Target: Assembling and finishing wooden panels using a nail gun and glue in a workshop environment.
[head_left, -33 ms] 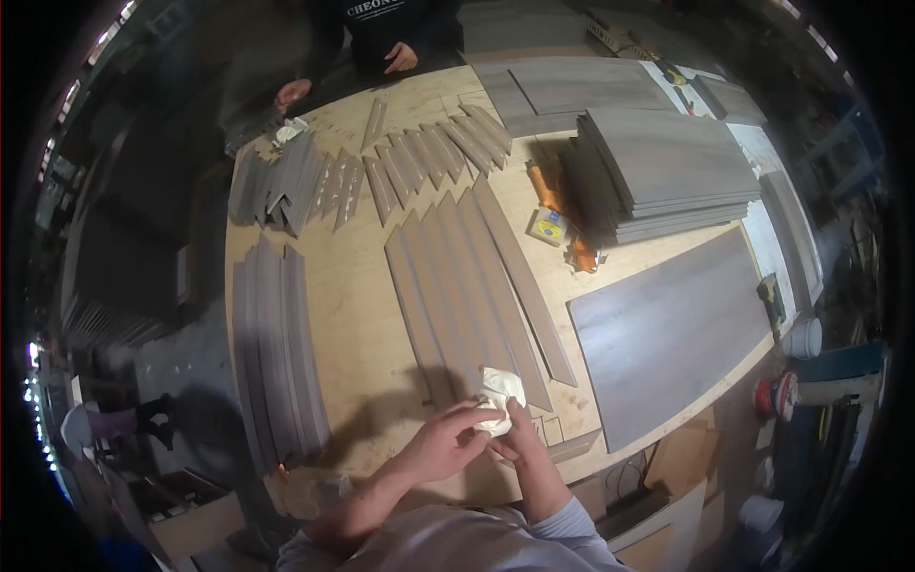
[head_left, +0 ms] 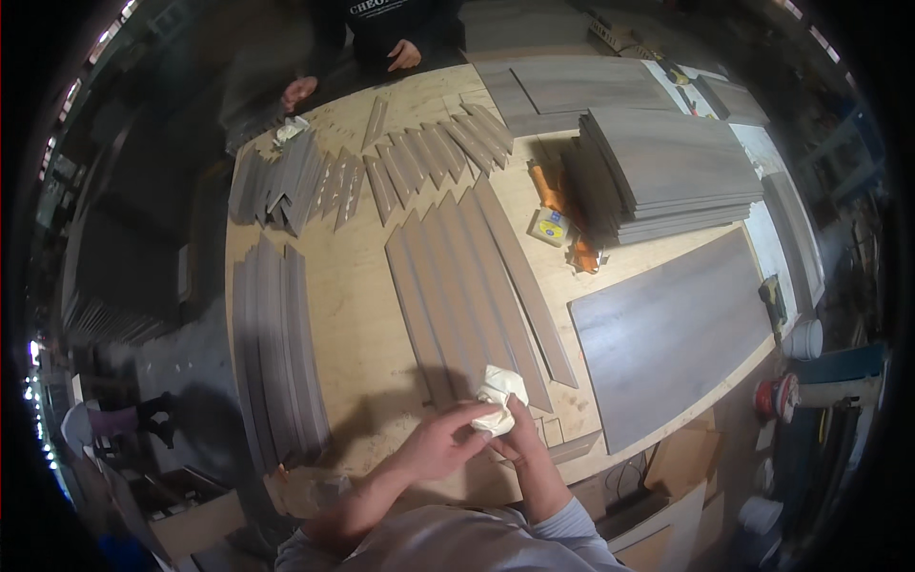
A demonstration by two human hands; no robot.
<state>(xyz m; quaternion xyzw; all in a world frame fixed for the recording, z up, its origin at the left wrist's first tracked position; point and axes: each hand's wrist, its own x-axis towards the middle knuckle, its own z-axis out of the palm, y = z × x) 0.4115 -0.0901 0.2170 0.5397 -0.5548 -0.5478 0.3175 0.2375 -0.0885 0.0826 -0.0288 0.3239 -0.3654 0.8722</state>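
A crumpled cream-white cloth or paper [head_left: 498,393] is bunched between my hands near the front edge of the table. My left hand [head_left: 446,440] closes on its left side, fingers bent against the folds. My right hand [head_left: 518,435] grips it from the right, the thumb pressed up along its side. Beneath and beyond the hands lie several long brown strips with angled ends [head_left: 457,276], side by side. The wad hides part of their near ends, and some of my fingertips are hidden in its folds.
Long grey strips [head_left: 276,353] lie at the left, with short angled pieces [head_left: 410,164] farther back. A stack of grey panels [head_left: 672,162] and a single panel [head_left: 672,334] occupy the right. A yellow-labelled box [head_left: 550,227] sits beside orange wrapping [head_left: 584,256]. Across the table stands another person [head_left: 400,24].
The wad has shifted slightly and its folds look different between my fingers. The other person's hand at the far left has moved a little. The strips and panels stay in place.
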